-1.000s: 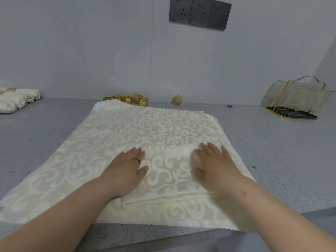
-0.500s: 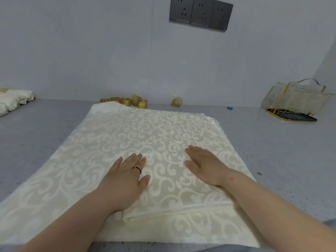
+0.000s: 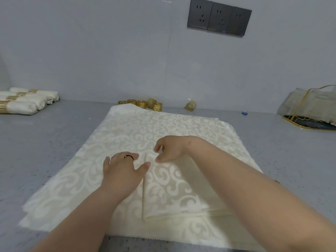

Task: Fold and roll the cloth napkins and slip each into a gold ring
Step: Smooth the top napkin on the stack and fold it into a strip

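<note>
The cream damask napkin lay part-folded on the stack, the left hand pressing it flat with fingers spread and the right hand loosely curled, holding nothing, so the fold seemed in hand and rolling next.

Rings behind napkin; rolls left.

Both forearms are bare, with no sleeves in view. The left hand wears a thin dark ring on one finger, at about 12 o'clock on that hand. The right hand wears nothing visible.
</note>
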The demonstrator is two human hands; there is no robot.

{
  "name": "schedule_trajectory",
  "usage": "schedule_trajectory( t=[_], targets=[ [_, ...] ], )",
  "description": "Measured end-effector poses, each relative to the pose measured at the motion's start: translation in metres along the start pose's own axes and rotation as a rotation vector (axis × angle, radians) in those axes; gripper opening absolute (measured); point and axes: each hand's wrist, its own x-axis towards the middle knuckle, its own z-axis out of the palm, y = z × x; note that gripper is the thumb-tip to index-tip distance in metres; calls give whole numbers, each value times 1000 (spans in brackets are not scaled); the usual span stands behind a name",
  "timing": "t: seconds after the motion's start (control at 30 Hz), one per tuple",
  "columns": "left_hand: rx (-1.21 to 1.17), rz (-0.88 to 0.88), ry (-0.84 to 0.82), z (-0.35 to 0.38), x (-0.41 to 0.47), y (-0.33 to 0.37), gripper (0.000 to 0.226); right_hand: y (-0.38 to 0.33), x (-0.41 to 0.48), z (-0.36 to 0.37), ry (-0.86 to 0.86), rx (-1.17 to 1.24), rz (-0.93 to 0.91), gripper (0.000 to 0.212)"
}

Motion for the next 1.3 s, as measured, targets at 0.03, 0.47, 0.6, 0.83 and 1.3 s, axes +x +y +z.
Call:
schedule_trajectory(
  t=[0.03,0.47,0.6,0.83,1.3],
  targets=[
    [-12,1,-13,0,0,-1,46,-2,1,-2,-36,4,13,45],
    [-796,-105,-263,-22,-20,11,12,12,-44,-49,224,629,-156,18],
    [-1023,-180,-161,-34,-26,11,8,21,-66,-62,459,795,-137,16],
    [-1133,-52,-46,-43,-42,43,7,2,-96,-72,657,1132,-128,13],
    [-1064,-187,-296,-61,-34,10,20,20,-60,-30,624,1068,172,19]
  ],
)
